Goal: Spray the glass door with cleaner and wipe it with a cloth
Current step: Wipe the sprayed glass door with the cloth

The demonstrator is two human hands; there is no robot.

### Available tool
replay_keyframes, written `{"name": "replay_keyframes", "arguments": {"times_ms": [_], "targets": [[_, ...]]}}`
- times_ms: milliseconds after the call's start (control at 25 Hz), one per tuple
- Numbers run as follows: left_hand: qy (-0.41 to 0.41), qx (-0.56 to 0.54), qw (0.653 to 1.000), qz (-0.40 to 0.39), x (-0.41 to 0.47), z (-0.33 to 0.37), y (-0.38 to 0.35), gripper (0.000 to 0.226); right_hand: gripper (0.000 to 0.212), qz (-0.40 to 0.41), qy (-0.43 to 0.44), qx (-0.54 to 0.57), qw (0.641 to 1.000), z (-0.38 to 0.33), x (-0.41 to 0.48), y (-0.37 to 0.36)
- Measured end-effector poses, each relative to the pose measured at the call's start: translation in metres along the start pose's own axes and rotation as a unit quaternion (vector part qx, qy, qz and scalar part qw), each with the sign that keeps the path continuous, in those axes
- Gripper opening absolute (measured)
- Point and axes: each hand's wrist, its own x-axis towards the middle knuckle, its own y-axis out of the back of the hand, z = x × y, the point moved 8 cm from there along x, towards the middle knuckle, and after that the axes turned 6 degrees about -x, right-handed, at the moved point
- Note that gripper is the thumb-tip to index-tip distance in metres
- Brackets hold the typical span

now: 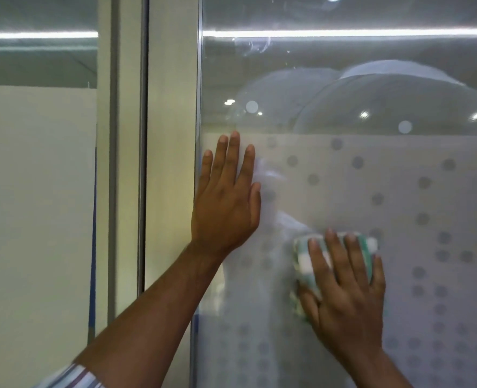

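The glass door [371, 177] fills the right half of the view, frosted with a pattern of grey dots below and clear above. My left hand [226, 197] lies flat on the glass near its left edge, fingers spread upward, holding nothing. My right hand [343, 289] presses a folded green-and-white checked cloth [305, 259] flat against the frosted part, lower right of the left hand. A hazy wet smear runs on the glass between the two hands. No spray bottle is in view.
A pale metal door frame [170, 135] stands just left of the glass edge, with a second upright post [125, 163] beside it. Further left is another frosted glass panel [35, 205]. Ceiling lights reflect in the clear upper glass.
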Motion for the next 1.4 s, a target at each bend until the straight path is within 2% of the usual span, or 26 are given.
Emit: {"name": "replay_keyframes", "arguments": {"times_ms": [280,440,680,880,1120,1200,1400], "targets": [[0.0,0.003,1.0,-0.002,-0.001,-0.001,-0.003,0.065,0.07,0.024,-0.062,0.03,0.997,0.0,0.171,0.007],[-0.002,-0.006,1.0,0.0,-0.001,-0.001,-0.002,0.064,0.07,0.013,0.002,0.026,1.0,-0.027,0.227,0.007],[-0.007,0.013,1.0,0.002,0.0,-0.001,-0.002,0.066,0.068,0.021,0.056,0.02,0.998,0.001,0.222,0.011],[-0.022,0.025,0.999,0.022,-0.001,-0.001,0.001,0.065,0.065,0.024,0.009,0.007,1.0,0.084,0.211,0.019],[-0.015,0.052,0.999,0.001,0.0,0.007,0.002,0.066,0.065,0.04,-0.063,-0.02,0.997,0.203,0.19,0.027],[-0.01,0.055,0.998,-0.006,0.006,0.027,0.004,0.067,0.063,0.048,-0.098,-0.021,0.994,0.236,0.181,0.03],[-0.024,-0.01,1.0,-0.011,0.037,0.134,-0.012,0.073,0.063,0.049,-0.141,-0.012,0.989,0.279,0.156,0.033]]}}
